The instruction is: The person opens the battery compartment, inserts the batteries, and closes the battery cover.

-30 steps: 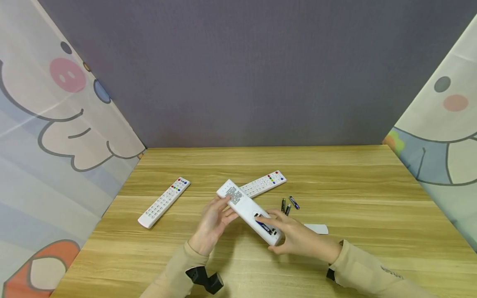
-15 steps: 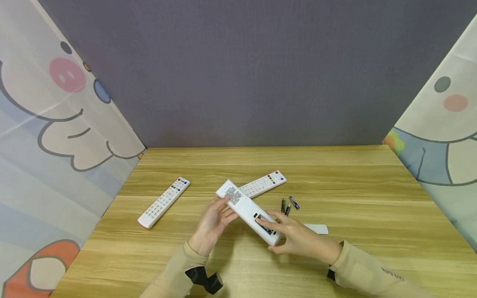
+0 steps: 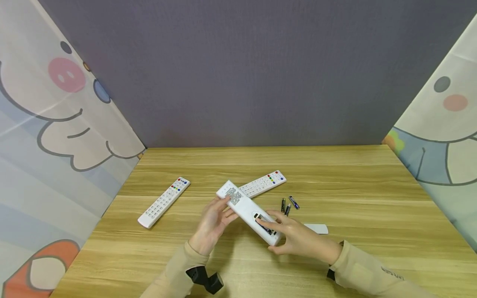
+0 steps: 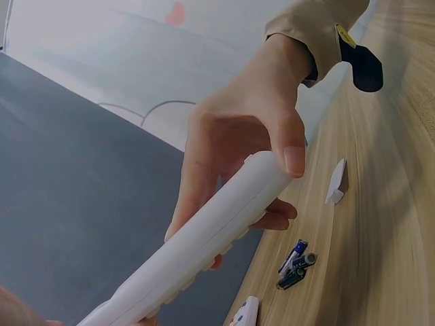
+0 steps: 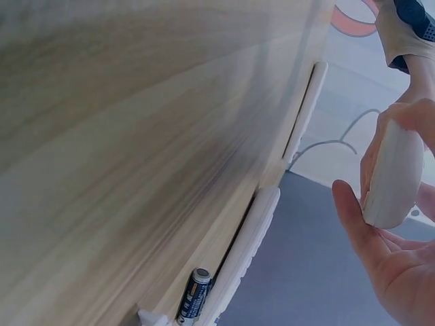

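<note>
A white remote control point(image 3: 247, 209) is held tilted above the table, back side up, its buttons facing down. My left hand point(image 3: 211, 225) grips its far-left end, fingers underneath. At the near-right end my right hand point(image 3: 294, 236) grips it, thumb on the near edge and index finger reaching over the open battery compartment point(image 3: 269, 228). That finger partly hides a dark battery inside. Edge-on in the left wrist view, the remote control point(image 4: 204, 238) shows its buttons underneath. Behind the right hand lie three loose batteries, one blue point(image 3: 294, 202) and two dark point(image 3: 283, 205).
A second remote control point(image 3: 263, 184) lies face up behind the held one, partly overlapped by it in the head view. Another remote control point(image 3: 164, 203) lies at the left. The white cover point(image 3: 316, 229) rests beside the right wrist. A grey panel point(image 3: 261, 82) stands behind the table.
One second ago a blue battery label showed in the compartment; now the visible part is dark. My right index finger has shifted slightly nearer over it. The remote control and left hand stay put.
</note>
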Demonstrator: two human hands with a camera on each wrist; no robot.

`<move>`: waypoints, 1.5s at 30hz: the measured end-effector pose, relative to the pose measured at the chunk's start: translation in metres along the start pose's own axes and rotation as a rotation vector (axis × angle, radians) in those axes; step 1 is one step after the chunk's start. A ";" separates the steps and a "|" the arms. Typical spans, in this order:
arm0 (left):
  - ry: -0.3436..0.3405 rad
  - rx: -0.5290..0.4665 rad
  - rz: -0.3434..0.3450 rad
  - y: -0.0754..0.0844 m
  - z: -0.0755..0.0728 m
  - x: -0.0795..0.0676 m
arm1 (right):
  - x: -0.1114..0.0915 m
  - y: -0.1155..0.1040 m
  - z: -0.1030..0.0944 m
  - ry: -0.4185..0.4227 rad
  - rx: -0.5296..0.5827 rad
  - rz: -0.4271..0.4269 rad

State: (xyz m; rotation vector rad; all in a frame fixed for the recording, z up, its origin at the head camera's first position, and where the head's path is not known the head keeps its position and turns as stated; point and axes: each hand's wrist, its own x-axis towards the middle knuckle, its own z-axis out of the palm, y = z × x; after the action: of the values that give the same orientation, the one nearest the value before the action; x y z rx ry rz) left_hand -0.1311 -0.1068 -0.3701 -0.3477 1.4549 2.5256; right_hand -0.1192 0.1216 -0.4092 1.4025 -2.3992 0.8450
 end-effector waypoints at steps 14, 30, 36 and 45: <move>0.010 -0.018 -0.015 0.000 0.000 0.002 | -0.002 -0.002 -0.006 -0.069 0.041 0.100; 0.025 -0.006 -0.020 0.001 -0.004 0.001 | -0.001 0.005 -0.019 -0.044 0.178 0.168; 0.037 0.004 -0.016 0.001 -0.005 0.001 | -0.003 0.014 -0.023 -0.050 0.191 0.206; 0.043 0.003 -0.013 0.003 -0.008 0.001 | -0.005 0.022 -0.034 -0.099 0.131 0.323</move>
State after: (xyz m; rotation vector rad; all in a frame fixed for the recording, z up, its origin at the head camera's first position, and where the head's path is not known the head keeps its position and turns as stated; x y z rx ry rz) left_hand -0.1318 -0.1152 -0.3716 -0.4123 1.4665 2.5203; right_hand -0.1386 0.1533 -0.3916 1.1385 -2.7383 1.0477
